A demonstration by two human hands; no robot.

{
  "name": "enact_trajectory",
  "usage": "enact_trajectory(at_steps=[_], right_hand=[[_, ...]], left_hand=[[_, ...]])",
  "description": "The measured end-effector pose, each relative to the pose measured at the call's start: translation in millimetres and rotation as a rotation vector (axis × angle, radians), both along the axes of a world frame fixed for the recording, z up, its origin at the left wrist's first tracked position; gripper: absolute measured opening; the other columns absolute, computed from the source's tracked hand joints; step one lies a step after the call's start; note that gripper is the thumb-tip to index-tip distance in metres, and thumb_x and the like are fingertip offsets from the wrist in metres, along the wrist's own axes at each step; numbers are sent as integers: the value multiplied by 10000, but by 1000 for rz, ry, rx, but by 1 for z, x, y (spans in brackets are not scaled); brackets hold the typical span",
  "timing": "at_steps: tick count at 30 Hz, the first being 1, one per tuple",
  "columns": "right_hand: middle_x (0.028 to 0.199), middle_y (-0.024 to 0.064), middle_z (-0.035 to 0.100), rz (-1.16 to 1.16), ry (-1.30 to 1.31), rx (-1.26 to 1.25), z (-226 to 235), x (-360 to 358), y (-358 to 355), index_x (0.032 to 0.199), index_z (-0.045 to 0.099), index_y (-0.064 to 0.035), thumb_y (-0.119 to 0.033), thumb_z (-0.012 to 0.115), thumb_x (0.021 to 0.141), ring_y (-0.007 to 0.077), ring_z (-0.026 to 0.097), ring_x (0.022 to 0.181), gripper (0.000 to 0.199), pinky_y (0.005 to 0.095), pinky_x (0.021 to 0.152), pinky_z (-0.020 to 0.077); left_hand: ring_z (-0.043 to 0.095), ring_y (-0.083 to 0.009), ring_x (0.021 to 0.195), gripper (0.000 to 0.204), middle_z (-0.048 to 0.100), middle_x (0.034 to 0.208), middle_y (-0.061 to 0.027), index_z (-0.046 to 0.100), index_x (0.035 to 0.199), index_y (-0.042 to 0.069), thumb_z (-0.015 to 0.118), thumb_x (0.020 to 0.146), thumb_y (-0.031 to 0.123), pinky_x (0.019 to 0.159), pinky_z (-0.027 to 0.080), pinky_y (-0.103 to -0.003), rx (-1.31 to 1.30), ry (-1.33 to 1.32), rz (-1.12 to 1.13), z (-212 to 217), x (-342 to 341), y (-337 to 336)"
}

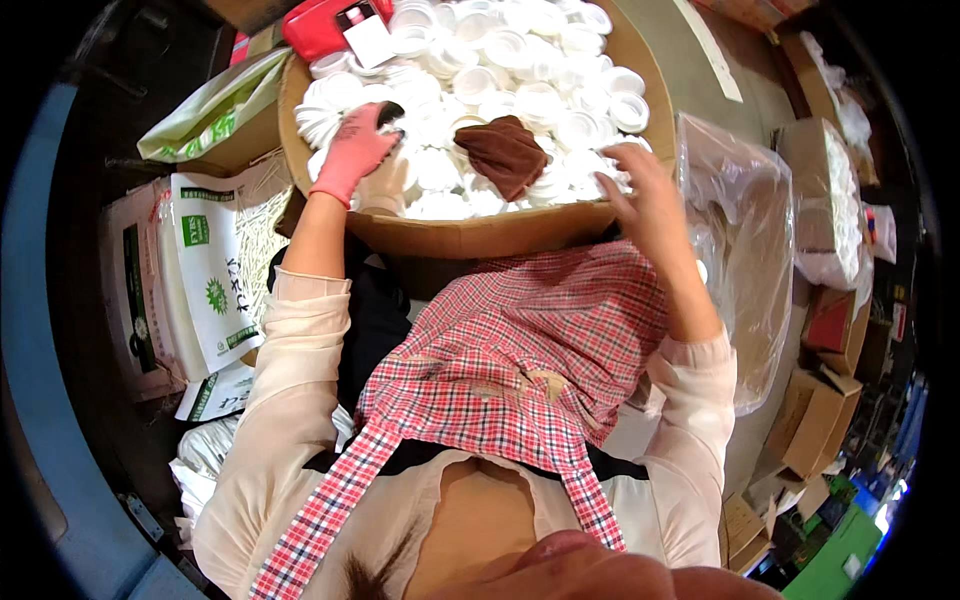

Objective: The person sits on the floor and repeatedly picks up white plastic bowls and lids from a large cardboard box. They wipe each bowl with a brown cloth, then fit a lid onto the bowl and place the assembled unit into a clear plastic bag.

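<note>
A wide cardboard box (470, 236) in front of me is heaped with small round white plastic lids (500, 48). My left hand (358, 150), in a pink glove with dark fingertips, rests over the lids at the box's left side. Its fingers and thumb are apart, and nothing shows between them. At the right edge of the heap my bare right hand (648, 195) hovers with fingers spread and slightly curled, close to the lids. Between the two hands a crumpled brown cloth (502, 155) lies on top, touched by neither.
A red pouch (318, 30) and a small white-and-dark item (368, 42) sit at the box's far left. Left of the box stand a white-and-green bag (215, 110) and printed plastic sacks (208, 275). A clear plastic-lined box (745, 300) is on the right, with cardboard boxes (812, 420) beyond.
</note>
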State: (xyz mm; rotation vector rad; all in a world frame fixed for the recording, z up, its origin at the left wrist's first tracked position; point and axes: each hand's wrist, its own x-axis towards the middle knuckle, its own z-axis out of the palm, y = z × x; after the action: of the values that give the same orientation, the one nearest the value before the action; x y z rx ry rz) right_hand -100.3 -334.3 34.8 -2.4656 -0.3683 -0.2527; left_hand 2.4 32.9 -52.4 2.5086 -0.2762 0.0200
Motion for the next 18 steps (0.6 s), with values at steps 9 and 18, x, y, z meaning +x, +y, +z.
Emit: enact_trajectory(at_steps=[9,18], right_hand=[[1266,178,497,198,112,-362,-98,73,89,1178,556,-135,-77,706,681,447,489,1075,522,458,901,466],[896,64,659,158,215,576,-40,75,107,1024,603,-25,-75,642,783,121,603,827,250,273,761,485]], left_hand=[[477,-317,1122,463,485,1197,-102,570,1201,206,674,750,224,865,446,-474,701,-39,-307,0,-48,-35],[522,-270,1175,577,529,1240,-140,308,1454,123,490,926,266,884,511,-395,-1669,681,-296,36,-20,-9]])
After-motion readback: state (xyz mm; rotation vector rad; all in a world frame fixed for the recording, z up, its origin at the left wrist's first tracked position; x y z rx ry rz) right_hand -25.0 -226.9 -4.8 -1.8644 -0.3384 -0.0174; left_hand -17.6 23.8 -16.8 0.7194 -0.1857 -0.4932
